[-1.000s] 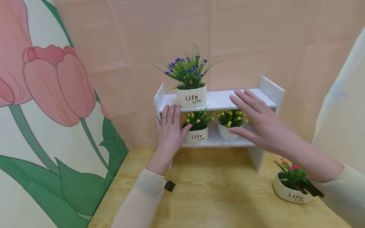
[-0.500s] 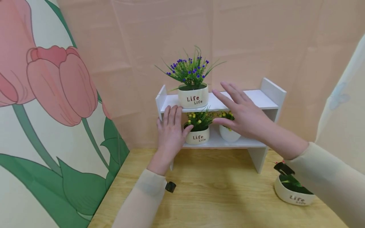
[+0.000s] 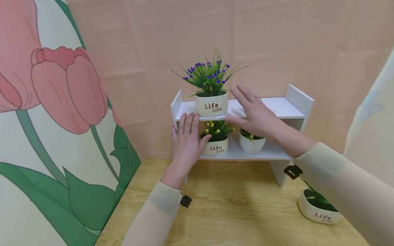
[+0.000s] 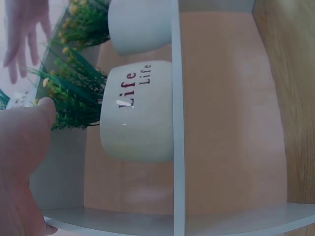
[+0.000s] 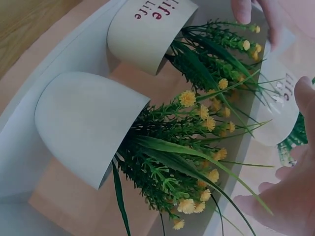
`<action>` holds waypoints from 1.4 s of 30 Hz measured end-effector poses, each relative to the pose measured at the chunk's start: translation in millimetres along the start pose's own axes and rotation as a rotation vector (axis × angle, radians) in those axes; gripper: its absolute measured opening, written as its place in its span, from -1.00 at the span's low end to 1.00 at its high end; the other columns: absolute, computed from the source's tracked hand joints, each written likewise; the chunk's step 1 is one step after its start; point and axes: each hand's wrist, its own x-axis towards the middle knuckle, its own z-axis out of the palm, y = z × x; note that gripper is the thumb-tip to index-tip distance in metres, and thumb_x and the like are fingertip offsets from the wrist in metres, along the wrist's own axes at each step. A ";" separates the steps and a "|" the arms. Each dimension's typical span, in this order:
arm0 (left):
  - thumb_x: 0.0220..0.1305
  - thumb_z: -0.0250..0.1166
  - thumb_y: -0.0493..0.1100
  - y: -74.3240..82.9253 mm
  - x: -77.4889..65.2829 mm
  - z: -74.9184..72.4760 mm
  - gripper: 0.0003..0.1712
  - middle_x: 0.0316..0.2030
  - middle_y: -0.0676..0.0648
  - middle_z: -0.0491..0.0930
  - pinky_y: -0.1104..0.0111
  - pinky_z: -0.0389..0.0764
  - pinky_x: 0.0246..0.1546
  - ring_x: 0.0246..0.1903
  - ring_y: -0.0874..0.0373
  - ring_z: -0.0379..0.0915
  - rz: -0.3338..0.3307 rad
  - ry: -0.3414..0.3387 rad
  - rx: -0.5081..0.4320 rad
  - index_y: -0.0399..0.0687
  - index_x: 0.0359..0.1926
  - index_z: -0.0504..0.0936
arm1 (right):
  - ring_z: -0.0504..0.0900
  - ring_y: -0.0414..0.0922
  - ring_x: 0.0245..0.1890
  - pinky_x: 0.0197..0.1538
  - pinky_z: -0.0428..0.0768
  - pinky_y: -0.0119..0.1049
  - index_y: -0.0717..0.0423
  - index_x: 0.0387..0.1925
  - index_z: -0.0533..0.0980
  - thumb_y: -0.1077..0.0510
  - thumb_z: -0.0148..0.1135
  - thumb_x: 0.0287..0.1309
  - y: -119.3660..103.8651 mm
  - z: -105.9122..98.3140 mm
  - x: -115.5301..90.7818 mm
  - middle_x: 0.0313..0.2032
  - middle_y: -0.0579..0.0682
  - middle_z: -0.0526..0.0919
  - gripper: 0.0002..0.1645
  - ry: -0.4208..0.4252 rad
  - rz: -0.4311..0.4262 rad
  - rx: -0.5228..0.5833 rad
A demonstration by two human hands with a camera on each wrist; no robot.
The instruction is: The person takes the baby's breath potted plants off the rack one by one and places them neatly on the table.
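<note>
On the top board of the white two-tier shelf stands a cream "Life" pot with purple flowers. My left hand has its fingers extended at the front edge of that board, left of this pot. To the pot's right is my right hand, fingers spread and thumb apart, holding nothing. Two pots with yellow flowers sit on the lower board: a lettered one beside my left thumb and a plain white one, whose flowers my right hand partly hides in the head view.
A "Life" pot stands on the wooden table at the right, its plant partly covered by my right sleeve. A peach cloth hangs behind the shelf. Large painted tulips cover the left wall.
My right hand has moved left along the top board toward the purple-flowered pot. My left hand keeps its place at the shelf edge. The whole view shifts slightly.
</note>
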 end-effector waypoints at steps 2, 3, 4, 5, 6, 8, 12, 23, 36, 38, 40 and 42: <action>0.58 0.22 0.38 0.7 0.3 0.2 0.04 0.68 -0.12 0.08 -0.39 0.17 0.51 0.71 -0.14 -0.21 0.000 -0.002 0.002 -0.01 0.74 0.01 | -0.20 0.34 0.73 0.57 0.05 0.52 -0.12 0.83 -0.21 -0.33 0.33 0.52 2.4 1.0 3.7 0.79 0.14 -0.23 0.24 -0.012 0.030 0.015; 0.58 0.22 0.38 1.1 0.5 0.2 0.04 0.68 -0.12 0.08 -0.39 0.17 0.51 0.71 -0.14 -0.21 0.001 -0.003 0.001 0.00 0.74 0.01 | -0.20 0.35 0.73 0.57 0.05 0.52 -0.11 0.83 -0.22 -0.34 0.32 0.52 3.3 1.3 5.4 0.79 0.15 -0.24 0.25 -0.017 0.044 0.024; 0.59 0.22 0.38 1.5 0.7 0.3 0.04 0.69 -0.12 0.07 -0.40 0.16 0.52 0.72 -0.14 -0.22 0.001 -0.007 0.000 0.00 0.75 0.00 | -0.19 0.35 0.73 0.57 0.06 0.52 -0.09 0.83 -0.23 -0.36 0.31 0.52 4.4 1.7 7.5 0.78 0.16 -0.24 0.26 -0.021 0.056 0.029; 0.59 0.21 0.38 1.8 0.9 0.2 0.04 0.69 -0.12 0.07 -0.40 0.15 0.52 0.72 -0.14 -0.22 0.000 -0.010 -0.001 0.00 0.75 -0.01 | -0.19 0.36 0.73 0.57 0.05 0.52 -0.06 0.83 -0.23 -0.36 0.30 0.52 4.9 2.0 9.6 0.78 0.18 -0.24 0.27 -0.025 0.066 0.036; 0.59 0.21 0.38 2.2 1.1 0.2 0.04 0.69 -0.12 0.07 -0.41 0.15 0.52 0.72 -0.14 -0.23 -0.001 -0.014 -0.001 0.01 0.75 -0.02 | -0.18 0.37 0.73 0.57 0.05 0.52 -0.04 0.82 -0.23 -0.37 0.29 0.52 5.2 2.0 11.6 0.78 0.18 -0.25 0.27 -0.028 0.077 0.043; 0.60 0.20 0.38 2.9 1.6 0.0 0.04 0.69 -0.12 0.06 -0.41 0.13 0.53 0.72 -0.13 -0.25 -0.001 -0.021 -0.001 0.02 0.75 -0.04 | -0.18 0.37 0.72 0.58 0.03 0.51 0.02 0.82 -0.21 -0.38 0.29 0.52 4.9 2.1 16.2 0.78 0.20 -0.25 0.28 -0.033 0.093 0.061; 0.60 0.20 0.38 3.6 2.5 0.4 0.04 0.69 -0.12 0.06 -0.41 0.14 0.53 0.72 -0.13 -0.24 0.004 -0.017 0.006 0.02 0.75 -0.03 | -0.19 0.35 0.73 0.60 0.00 0.48 0.05 0.82 -0.20 -0.39 0.29 0.51 3.3 2.9 26.1 0.77 0.22 -0.25 0.29 -0.046 0.121 0.102; 0.61 0.18 0.38 3.4 1.0 0.2 0.03 0.69 -0.11 0.05 -0.41 0.14 0.53 0.72 -0.13 -0.24 0.004 -0.010 0.018 0.01 0.76 -0.02 | -0.07 0.31 0.72 0.61 0.07 0.44 -0.10 0.83 -0.26 -0.40 0.37 0.45 -5.8 8.4 51.8 0.75 0.26 -0.12 0.35 -0.071 0.162 0.290; 0.62 0.17 0.38 1.6 0.4 -1.0 0.02 0.69 -0.11 0.06 -0.41 0.19 0.50 0.71 -0.13 -0.22 0.008 -0.002 0.035 0.00 0.75 -0.03 | 0.62 0.16 0.24 0.33 0.58 0.21 -0.04 0.72 0.17 -0.28 0.50 0.40 -14.3 16.7 64.5 0.31 0.17 0.58 0.10 -0.041 0.153 0.443; 0.62 0.17 0.38 1.6 0.0 -1.5 0.02 0.69 -0.10 0.06 -0.41 0.18 0.51 0.71 -0.13 -0.23 0.004 -0.006 0.031 0.00 0.75 -0.03 | 0.64 0.15 0.19 0.28 0.60 0.18 -0.04 0.72 0.16 -0.28 0.50 0.39 -14.5 17.9 64.7 0.28 0.17 0.59 0.11 -0.041 0.165 0.456; 0.61 0.17 0.38 1.5 -0.5 -1.9 0.02 0.69 -0.10 0.05 -0.41 0.15 0.52 0.71 -0.13 -0.23 -0.001 -0.011 0.025 0.01 0.75 -0.03 | 0.64 0.14 0.17 0.26 0.61 0.16 -0.03 0.73 0.14 -0.29 0.50 0.39 -14.6 19.2 64.8 0.27 0.17 0.60 0.14 -0.041 0.174 0.465; 0.61 0.18 0.38 1.4 -1.0 -2.4 0.02 0.68 -0.10 0.05 -0.41 0.14 0.52 0.71 -0.13 -0.24 -0.003 -0.012 0.020 0.01 0.75 -0.03 | 0.65 0.14 0.17 0.26 0.62 0.15 -0.03 0.74 0.11 -0.30 0.50 0.39 -14.6 20.4 64.8 0.27 0.17 0.61 0.17 -0.043 0.178 0.472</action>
